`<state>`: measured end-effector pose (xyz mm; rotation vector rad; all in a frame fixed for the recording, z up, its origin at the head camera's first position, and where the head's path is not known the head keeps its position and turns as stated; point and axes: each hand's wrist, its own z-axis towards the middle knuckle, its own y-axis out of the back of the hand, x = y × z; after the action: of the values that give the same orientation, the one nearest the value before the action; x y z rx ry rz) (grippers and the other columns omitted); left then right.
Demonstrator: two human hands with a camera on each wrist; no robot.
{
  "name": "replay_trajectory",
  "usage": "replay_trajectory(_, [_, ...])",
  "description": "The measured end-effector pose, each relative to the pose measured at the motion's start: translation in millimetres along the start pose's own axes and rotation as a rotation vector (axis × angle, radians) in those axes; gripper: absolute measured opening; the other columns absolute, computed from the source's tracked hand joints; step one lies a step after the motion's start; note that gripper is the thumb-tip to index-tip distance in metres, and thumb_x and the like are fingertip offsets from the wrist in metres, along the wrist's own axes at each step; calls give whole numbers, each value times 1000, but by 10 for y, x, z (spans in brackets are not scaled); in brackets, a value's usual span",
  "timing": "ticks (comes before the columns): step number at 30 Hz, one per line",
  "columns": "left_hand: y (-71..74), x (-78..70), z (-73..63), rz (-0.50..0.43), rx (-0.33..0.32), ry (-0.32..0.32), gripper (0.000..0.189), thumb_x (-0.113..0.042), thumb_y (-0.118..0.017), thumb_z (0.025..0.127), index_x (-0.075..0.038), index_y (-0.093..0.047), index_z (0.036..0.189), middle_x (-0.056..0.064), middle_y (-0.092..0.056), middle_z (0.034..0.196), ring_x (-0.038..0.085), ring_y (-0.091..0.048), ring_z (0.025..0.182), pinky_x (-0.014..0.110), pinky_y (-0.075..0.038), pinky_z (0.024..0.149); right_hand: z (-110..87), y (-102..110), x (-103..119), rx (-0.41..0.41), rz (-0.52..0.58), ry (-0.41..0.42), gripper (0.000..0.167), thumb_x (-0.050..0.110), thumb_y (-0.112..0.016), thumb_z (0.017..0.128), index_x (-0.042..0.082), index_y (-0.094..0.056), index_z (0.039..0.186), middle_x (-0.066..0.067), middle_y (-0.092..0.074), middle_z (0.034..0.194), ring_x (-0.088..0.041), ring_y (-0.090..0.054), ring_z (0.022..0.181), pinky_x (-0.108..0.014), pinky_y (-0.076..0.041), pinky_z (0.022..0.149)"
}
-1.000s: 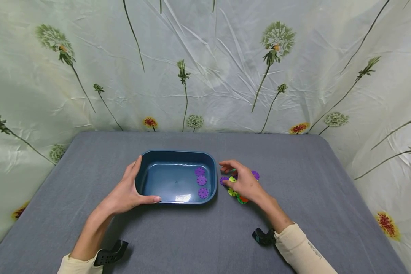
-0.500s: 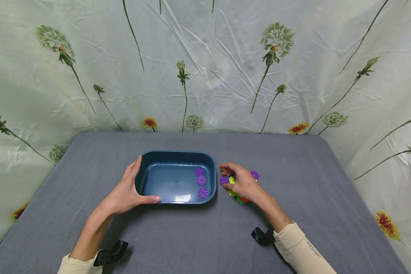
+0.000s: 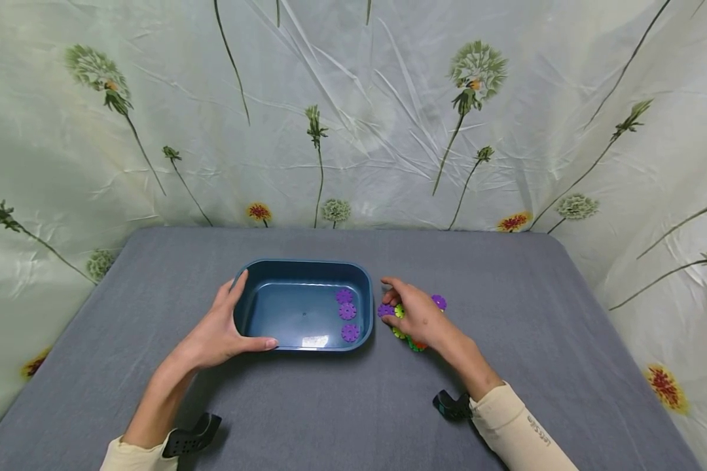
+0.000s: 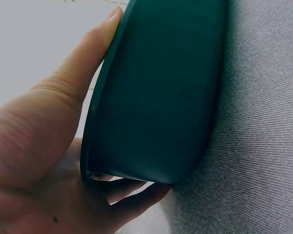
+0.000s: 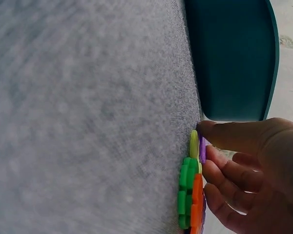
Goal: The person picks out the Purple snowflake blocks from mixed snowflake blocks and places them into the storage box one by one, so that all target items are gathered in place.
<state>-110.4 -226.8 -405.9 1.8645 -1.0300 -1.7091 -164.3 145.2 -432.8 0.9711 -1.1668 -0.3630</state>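
Observation:
My left hand [image 3: 217,324] grips the left end of a blue plastic basin [image 3: 300,260], thumb along the front rim and fingers round the end wall. Three purple notched building discs [image 3: 347,311] lie inside, near the right wall. Just right of the basin, my right hand [image 3: 418,314] bends over a pile of similar discs. Its thumb and fingers pinch a purple disc [image 5: 202,148] by its edges, low over the cloth. Green discs [image 5: 185,187], an orange disc [image 5: 197,197] and a yellow-green disc [image 5: 194,144] sit beside it; the palm hides part of the pile from the head camera.
A grey cloth [image 3: 330,418] covers the table. Behind it hangs a pale curtain [image 3: 377,144] with dandelion prints. Another purple disc [image 3: 438,301] lies at the pile's far right. Black wrist mounts [image 3: 191,437] sit near both cuffs.
My right hand has lowered slightly, its thumb shifting toward the near edge of the purple disc, while its fingers draw in. The left hand keeps its hold on the basin.

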Motion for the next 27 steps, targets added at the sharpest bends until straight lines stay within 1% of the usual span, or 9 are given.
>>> replay_trajectory(2, [-1,-2,4,-4,-1,1,142,-48,-93,73,-11,5,168,34,-6,168,59,-26,148,76,-35,111,-4,7,4,2,15,-7,68,8,-83,89,-2,-50,148,-9,-73,112,-23,-69,104,-43,-57,95])
replay_trajectory(6, [-5,2,9,-15,-6,-8,143,-47,-94,73,-12,8,168,33,-6,169,59,-25,149,76,-34,112,-16,15,3,-6,88,-27,70,7,-80,91,-3,-45,150,-10,-72,114,-24,-69,106,-42,-57,95])
replay_trajectory(10, [-10,10,12,-22,-11,-17,145,-46,-94,73,-11,10,167,32,-5,169,58,-24,150,75,-33,113,-13,18,-1,-30,132,-37,71,6,-79,92,-4,-42,152,-11,-72,116,-26,-69,107,-44,-57,96])
replay_trajectory(16, [-14,15,12,-30,-15,-16,146,-46,-94,73,-10,11,167,32,-4,170,58,-22,151,75,-32,114,-4,16,-11,-78,150,-6,70,4,-78,92,-6,-41,151,-16,-71,117,-29,-70,105,-46,-57,94])
replay_trajectory(27, [-3,12,5,-38,-18,-23,146,-44,-95,72,-10,11,167,33,-5,170,59,-21,151,76,-31,114,-2,32,19,-152,188,8,67,0,-76,93,-6,-42,151,-20,-71,119,-29,-71,102,-42,-60,90])
